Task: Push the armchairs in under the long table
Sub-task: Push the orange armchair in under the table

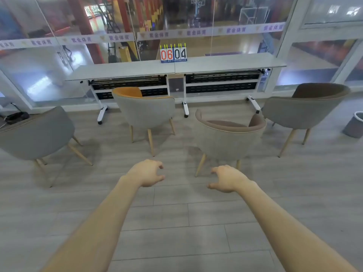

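Note:
A long grey table [225, 62] on white wheeled legs runs along the glass wall. Several grey armchairs with wooden legs stand on the floor in front of it, away from the table. The orange-lined armchair [146, 112] is closest to the table, left of centre. A brown-lined armchair [228, 141] stands nearest to me, its back towards me. Another brown-lined armchair [303, 109] is at the right, and a grey armchair [37, 134] at the left. My left hand [148, 172] and my right hand [225, 178] reach forward, fingers curled apart, holding nothing, short of the nearest chair.
A flip scoreboard [173, 54] reading 06 04 stands on the table. A grey bin [354, 124] sits on the floor at the far right. A dark object [16, 117] lies on a surface at the far left. Grey plank floor stretches between me and the chairs.

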`<state>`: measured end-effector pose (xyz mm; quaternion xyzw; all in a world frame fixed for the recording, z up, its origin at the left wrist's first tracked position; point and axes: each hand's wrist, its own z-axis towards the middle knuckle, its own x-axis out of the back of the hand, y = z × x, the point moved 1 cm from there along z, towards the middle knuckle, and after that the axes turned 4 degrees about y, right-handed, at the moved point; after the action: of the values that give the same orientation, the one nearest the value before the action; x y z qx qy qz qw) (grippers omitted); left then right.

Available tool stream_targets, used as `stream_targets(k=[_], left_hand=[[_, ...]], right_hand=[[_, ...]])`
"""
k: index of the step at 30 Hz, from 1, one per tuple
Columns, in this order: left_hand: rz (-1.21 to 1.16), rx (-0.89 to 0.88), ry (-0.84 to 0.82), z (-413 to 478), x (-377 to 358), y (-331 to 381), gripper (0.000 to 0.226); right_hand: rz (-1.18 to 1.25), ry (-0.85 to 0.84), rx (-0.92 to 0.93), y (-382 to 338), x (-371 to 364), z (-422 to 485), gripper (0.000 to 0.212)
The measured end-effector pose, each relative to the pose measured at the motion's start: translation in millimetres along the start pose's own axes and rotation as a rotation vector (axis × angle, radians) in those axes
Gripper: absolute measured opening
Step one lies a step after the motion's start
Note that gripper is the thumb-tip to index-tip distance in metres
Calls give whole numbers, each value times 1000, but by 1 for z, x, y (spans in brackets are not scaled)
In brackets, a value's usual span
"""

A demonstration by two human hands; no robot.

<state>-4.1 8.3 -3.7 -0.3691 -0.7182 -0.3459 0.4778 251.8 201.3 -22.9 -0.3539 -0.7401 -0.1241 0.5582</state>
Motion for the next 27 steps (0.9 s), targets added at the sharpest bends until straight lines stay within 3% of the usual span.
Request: stream_targets(k=[10, 27], left_hand=[[21, 95, -9, 53, 12, -58, 55], [13, 185, -74, 263, 77, -309, 61]], right_hand=[[-24, -11, 64, -36, 17, 95, 78], [-11, -68, 111, -194, 56, 413, 73]])
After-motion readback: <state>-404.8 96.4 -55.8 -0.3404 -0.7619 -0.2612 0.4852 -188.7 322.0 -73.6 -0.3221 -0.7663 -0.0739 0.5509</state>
